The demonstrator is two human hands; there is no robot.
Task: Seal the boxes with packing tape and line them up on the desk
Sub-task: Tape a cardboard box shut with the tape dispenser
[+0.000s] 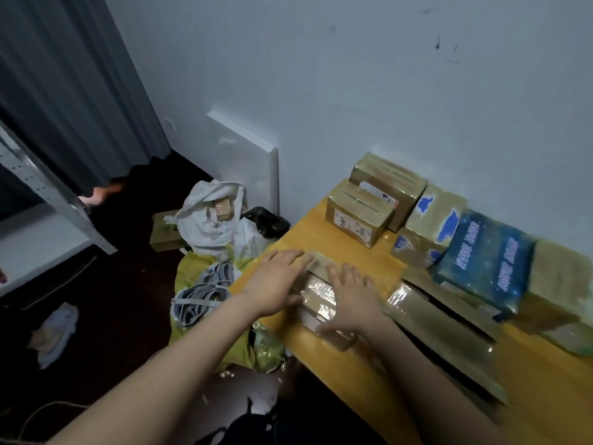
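A small flat cardboard box (318,293) with shiny clear tape across its top lies on the yellow wooden desk (324,239) near its left edge. My left hand (278,282) lies flat on the box's left part, fingers straight. My right hand (353,295) presses flat on its right part, thumb along the near edge. Right of it lies a long brown taped box (449,329). Several taped boxes (359,216) stand along the wall at the back. No tape roll is in view.
A blue printed package (484,261) lies among the boxes by the wall. On the dark floor left of the desk sit a white bag (208,220) holding a small box, a yellow bag (199,271) and a black bag (266,220). A metal shelf (48,200) stands far left.
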